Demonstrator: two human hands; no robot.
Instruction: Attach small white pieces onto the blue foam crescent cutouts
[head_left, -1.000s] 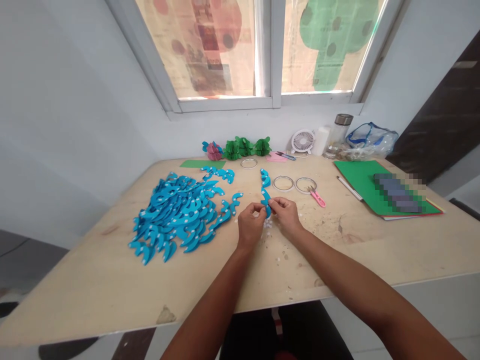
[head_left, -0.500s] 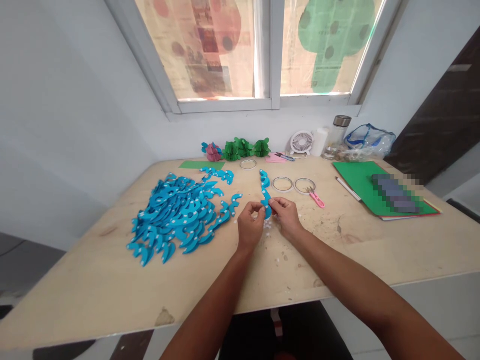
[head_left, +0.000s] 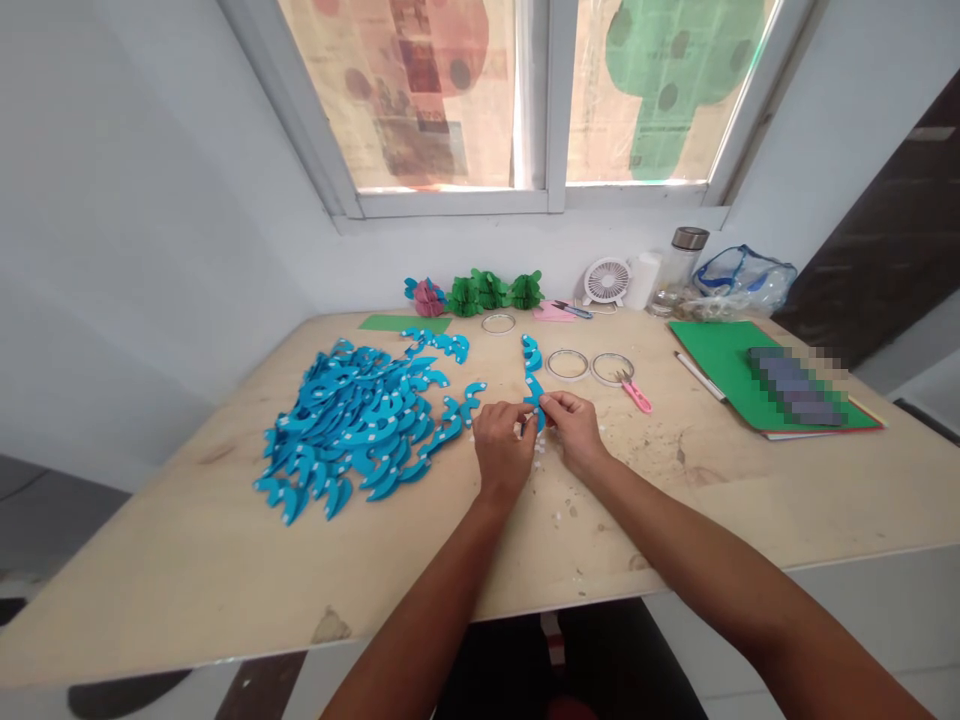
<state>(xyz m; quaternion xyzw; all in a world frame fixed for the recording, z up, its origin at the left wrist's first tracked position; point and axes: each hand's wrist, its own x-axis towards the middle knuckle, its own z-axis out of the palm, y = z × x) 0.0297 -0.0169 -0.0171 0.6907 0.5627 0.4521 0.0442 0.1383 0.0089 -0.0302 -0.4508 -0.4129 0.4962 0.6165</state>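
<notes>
Between my two hands is a blue curved paper piece (head_left: pixel 533 386) with small white squares on it. My left hand (head_left: pixel 504 445) is closed, thumb and fingers at the piece's left side. From the right, my right hand (head_left: pixel 573 428) pinches the same piece; the fingers hide part of it. Just beyond it lies another blue curved piece (head_left: pixel 531 352). A large pile of such blue paper pieces (head_left: pixel 360 420) spreads out left of my hands. Small white scraps (head_left: pixel 540 455) lie on the table below my fingers.
Right of my hands are two tape rolls (head_left: pixel 568 365) and pink-handled snips (head_left: pixel 635 391). Green paper pompoms (head_left: pixel 491 289), a small fan (head_left: pixel 607 282) and a bottle (head_left: pixel 684 265) stand along the wall. A green sheet (head_left: pixel 712 350) with a blurred object lies at right.
My left hand has turned slightly, its fingers now covering more of the held blue piece. My right hand keeps its pinch. The whole view has shifted slightly.
</notes>
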